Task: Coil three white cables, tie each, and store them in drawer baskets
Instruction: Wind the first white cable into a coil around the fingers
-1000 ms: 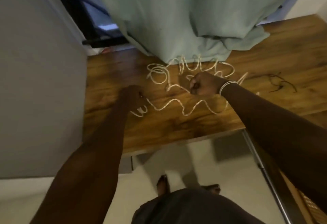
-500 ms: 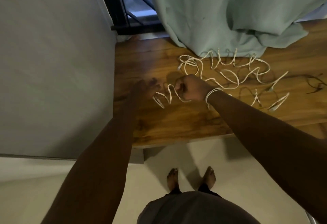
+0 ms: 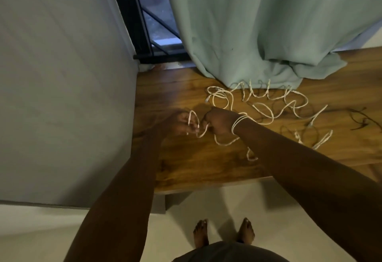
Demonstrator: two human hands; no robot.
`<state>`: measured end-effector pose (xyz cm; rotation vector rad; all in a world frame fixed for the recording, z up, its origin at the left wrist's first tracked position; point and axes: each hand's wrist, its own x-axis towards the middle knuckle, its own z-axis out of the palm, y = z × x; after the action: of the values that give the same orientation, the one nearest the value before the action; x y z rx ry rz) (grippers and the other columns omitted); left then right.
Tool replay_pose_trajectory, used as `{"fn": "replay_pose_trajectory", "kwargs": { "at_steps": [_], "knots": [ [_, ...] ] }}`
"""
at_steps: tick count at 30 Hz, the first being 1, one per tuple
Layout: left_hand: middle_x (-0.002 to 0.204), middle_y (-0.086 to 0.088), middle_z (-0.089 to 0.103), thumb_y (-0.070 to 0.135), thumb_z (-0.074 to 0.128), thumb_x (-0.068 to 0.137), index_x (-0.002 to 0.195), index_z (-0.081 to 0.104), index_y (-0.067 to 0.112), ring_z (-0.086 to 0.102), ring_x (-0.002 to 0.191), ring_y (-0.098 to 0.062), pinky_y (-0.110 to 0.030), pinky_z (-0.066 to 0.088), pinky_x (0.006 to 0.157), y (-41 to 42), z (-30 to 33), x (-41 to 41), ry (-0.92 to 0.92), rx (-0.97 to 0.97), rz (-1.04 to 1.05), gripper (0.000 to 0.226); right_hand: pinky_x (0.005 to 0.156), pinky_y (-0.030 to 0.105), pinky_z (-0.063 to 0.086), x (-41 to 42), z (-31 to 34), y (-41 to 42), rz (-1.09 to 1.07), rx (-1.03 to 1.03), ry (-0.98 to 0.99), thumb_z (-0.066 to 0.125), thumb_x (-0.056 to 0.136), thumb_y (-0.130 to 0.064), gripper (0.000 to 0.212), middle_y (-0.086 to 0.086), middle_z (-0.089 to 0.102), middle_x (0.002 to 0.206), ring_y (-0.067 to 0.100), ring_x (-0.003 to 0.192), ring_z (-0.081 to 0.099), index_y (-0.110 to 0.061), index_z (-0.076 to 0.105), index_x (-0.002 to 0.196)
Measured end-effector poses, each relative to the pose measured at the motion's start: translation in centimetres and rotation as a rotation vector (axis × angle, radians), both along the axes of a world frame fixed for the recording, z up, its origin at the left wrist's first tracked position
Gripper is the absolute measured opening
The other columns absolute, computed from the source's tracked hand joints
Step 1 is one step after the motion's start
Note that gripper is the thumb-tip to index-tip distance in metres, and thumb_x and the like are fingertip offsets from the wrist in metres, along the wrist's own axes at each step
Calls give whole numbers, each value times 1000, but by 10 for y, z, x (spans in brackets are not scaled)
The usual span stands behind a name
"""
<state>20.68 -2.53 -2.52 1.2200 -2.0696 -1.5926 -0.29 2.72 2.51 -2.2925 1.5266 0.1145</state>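
The picture is dim, and the white cables lie so tangled on the wooden bench that their number cannot be counted; where one strand ends and the next begins is hard to make out. The far loops run up against the hem of a pale green curtain, which rests on the bench and may cover part of them. A dark, thin thing near the right edge is too blurred to identify, and the bench is cut off on that side.

The left hand is held over the bench's left part with its fingers curled, pinching a small upright loop of cable. The right hand, just beside it, is closed in a fist round the same strand (the fingertips themselves are tucked out of sight). A short slack length sags between the two hands. Pale bands ring the right wrist; whether they are cable turns or a bracelet cannot be told.

From the right fist the strand trails toward the near right, passing under the forearm, which hides part of it. The whole tangle has its long axis running left to right along the bench, from the hands toward the loose ends at the right.

Below the bench edge are a light floor and two bare feet.
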Motion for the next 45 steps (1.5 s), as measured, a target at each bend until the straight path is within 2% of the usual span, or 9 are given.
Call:
{"fn": "replay_pose_trajectory", "kwargs": {
  "at_steps": [4,7,12,16,20,24,30,35,45],
  "knots": [
    [71,8,74,-17,63,82,88,62,12,69,68,-2,-19,56,67,3,31,-28,101,-36,61,30,89,24,42,-30,29,0,-17,23,33,65,85,-9,28,8,69,117,25,110,61,-13,73,112],
    [67,14,72,12,60,94,81,67,18,65,67,7,-9,48,72,2,58,-38,111,-150,124,15,83,29,52,-62,49,-5,-51,8,77,69,77,-10,21,8,75,98,25,96,68,-12,77,96],
    [60,6,65,12,54,97,75,67,22,62,56,-1,-21,51,62,-9,103,-75,124,-251,167,28,83,29,53,-102,85,-6,-201,158,-10,74,77,-27,16,-6,74,93,16,90,66,-27,75,93],
    [56,-5,64,27,59,94,83,75,28,60,59,-29,-38,50,65,-10,138,-118,212,-264,96,19,78,24,52,-127,104,-10,-496,125,-507,75,81,-25,47,-5,68,110,13,97,66,-24,59,125],
    [55,-12,60,31,63,94,87,75,11,57,52,-24,-31,50,58,0,174,-162,305,-301,70,24,70,7,45,-151,126,-1,-533,67,-760,69,92,-25,11,-17,73,85,-5,81,65,-19,72,101],
    [54,-13,57,35,60,96,71,67,3,52,47,-12,-19,44,54,-1,193,-186,264,-405,33,41,84,34,56,-194,147,11,-587,82,-1045,66,93,-21,21,10,65,70,21,69,64,-1,73,93],
    [63,-30,48,28,51,99,68,61,13,63,69,-30,-32,50,73,-3,210,-219,427,-123,-100,35,49,24,29,-262,194,29,-590,-25,-1140,64,91,-6,12,8,45,63,14,52,32,-2,76,91],
    [48,8,35,22,38,98,86,59,8,34,37,-5,-23,41,49,16,246,-271,771,269,-246,28,52,24,34,-290,214,33,-679,-259,-1148,70,90,-19,22,6,49,65,14,56,38,-1,74,100],
    [125,-16,65,16,38,105,135,46,1,64,70,-10,-24,54,67,27,325,-377,1101,96,-86,34,50,25,52,-283,215,47,-638,186,-1656,50,102,-21,17,12,56,68,19,49,56,-8,60,108]
  ]
}}
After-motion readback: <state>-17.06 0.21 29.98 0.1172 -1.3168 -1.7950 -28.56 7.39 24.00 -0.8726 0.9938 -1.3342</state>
